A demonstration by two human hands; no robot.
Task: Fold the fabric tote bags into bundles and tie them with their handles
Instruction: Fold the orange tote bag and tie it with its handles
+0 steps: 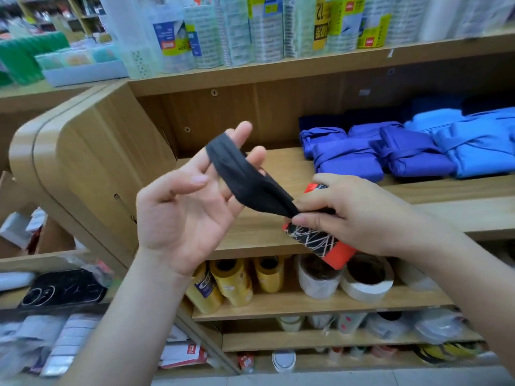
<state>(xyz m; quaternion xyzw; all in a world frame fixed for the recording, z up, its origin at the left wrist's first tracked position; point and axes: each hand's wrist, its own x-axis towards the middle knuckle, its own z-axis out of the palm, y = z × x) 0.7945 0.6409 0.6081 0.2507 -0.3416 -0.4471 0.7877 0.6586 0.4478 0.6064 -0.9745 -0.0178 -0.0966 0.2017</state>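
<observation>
A rolled tote bag bundle (320, 240), red with a black and white line pattern, is held in front of the wooden shelf. My right hand (356, 215) grips it round the middle and covers most of it. Its black handle (245, 174) stretches up and left as a flat loop. My left hand (189, 201) is palm up with straight, spread fingers, and the loop passes over its two longest fingers. Several blue tote bundles (412, 151), tied with their own handles, lie on the shelf behind.
The wooden shelf board (250, 238) runs below my hands, with a rounded end panel (83, 151) at left. Yellow and white tape rolls (278, 280) stand one shelf lower. Wrapped tape stacks (250, 29) fill the top shelf. Phone cases (61, 291) lie lower left.
</observation>
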